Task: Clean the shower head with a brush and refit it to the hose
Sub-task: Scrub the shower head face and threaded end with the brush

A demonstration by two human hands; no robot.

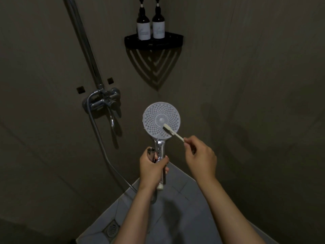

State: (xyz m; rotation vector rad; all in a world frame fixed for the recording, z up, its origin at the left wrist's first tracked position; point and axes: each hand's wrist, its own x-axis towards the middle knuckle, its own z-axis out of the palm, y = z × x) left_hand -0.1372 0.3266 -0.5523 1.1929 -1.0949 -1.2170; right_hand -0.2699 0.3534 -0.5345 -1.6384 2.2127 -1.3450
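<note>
Head view: the left hand (151, 166) grips the round chrome shower head (161, 118); the right hand (200, 159) pinches a thin white brush (173, 132) from 4 o'clock. Hard scrubbing may slip the pinch.

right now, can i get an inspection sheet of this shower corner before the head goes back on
surface: grey tiled floor with a drain.
job's things: shower head off the hose, nozzle face toward the camera; brush bristles on that face.
clutter: two pump bottles on a black corner shelf.
hands: left hand grips the shower head's handle; right hand pinches the brush handle.
cables: nothing seen; the hose hangs from the mixer tap.
surroundings: dark walls, chrome riser pipe.
</note>
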